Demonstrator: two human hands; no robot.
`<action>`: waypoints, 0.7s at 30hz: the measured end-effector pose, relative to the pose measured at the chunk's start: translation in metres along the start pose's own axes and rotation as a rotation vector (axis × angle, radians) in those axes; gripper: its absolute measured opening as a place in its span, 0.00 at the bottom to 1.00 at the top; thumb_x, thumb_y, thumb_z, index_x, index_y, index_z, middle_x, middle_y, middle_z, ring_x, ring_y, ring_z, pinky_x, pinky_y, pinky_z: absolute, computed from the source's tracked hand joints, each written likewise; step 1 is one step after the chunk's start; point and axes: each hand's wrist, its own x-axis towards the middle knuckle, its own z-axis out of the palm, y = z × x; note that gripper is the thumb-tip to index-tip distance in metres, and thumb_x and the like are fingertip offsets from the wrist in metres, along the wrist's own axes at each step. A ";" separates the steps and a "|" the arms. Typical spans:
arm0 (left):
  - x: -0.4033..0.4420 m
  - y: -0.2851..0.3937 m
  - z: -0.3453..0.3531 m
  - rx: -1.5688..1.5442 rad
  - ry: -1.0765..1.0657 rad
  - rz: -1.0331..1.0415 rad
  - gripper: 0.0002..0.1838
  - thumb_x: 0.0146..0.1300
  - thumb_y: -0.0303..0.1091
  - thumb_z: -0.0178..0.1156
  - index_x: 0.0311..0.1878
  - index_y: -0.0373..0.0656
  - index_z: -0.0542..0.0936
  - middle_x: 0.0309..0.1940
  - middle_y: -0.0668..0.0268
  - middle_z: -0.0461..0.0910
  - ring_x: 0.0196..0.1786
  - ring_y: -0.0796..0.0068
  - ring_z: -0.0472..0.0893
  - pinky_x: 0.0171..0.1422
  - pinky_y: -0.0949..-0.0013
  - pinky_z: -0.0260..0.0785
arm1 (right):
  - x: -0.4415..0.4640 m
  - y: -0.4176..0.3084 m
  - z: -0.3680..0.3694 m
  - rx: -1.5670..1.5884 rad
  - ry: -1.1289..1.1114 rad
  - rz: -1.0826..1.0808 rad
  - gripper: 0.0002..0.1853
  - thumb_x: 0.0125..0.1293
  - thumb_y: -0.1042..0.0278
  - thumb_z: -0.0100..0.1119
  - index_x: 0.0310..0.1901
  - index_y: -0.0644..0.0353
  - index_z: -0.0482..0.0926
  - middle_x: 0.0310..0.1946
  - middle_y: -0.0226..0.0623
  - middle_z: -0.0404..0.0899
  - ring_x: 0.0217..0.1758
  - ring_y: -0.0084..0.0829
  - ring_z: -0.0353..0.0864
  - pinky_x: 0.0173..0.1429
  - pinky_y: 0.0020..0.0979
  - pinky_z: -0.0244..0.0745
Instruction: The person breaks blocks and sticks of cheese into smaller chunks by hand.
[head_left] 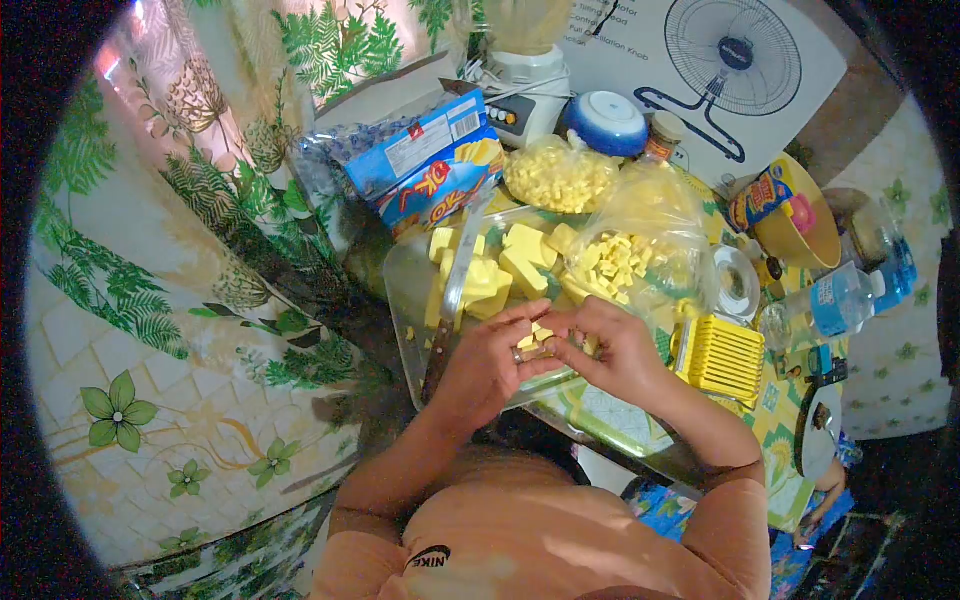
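My left hand and my right hand meet over the near edge of a clear plastic tray. Small pale yellow cheese pieces are pinched between their fingertips, and fingers partly hide them. Larger cheese blocks sit in the tray. A long knife with a brown handle lies across its left side, close to my left hand. Just beyond my right hand, an open clear plastic bag holds cut cheese cubes.
Behind the tray stand a blue box, a full bag of cubes, a blender base and a blue bowl. To the right are a yellow slotted rack, water bottle and yellow bowl. Another person's hand shows lower right.
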 end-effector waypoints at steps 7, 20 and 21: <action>0.002 0.000 -0.006 0.011 -0.044 0.008 0.24 0.64 0.32 0.45 0.62 0.32 0.61 0.59 0.54 0.64 0.57 0.60 0.72 0.64 0.54 0.63 | 0.000 0.004 0.001 0.044 0.029 -0.017 0.11 0.54 0.71 0.65 0.41 0.59 0.80 0.26 0.35 0.74 0.28 0.29 0.73 0.32 0.28 0.67; -0.001 -0.011 -0.005 0.347 -0.222 0.155 0.21 0.67 0.30 0.43 0.62 0.32 0.61 0.61 0.57 0.61 0.62 0.66 0.67 0.65 0.60 0.63 | -0.004 -0.001 0.005 0.009 0.020 -0.114 0.12 0.57 0.70 0.61 0.44 0.56 0.80 0.30 0.37 0.76 0.31 0.33 0.77 0.34 0.29 0.72; -0.002 -0.011 -0.005 0.353 -0.220 0.174 0.21 0.67 0.30 0.42 0.62 0.33 0.61 0.60 0.58 0.62 0.62 0.66 0.67 0.65 0.61 0.63 | -0.004 0.001 0.007 0.025 0.041 -0.156 0.13 0.56 0.71 0.63 0.45 0.55 0.80 0.28 0.36 0.75 0.29 0.30 0.75 0.32 0.28 0.70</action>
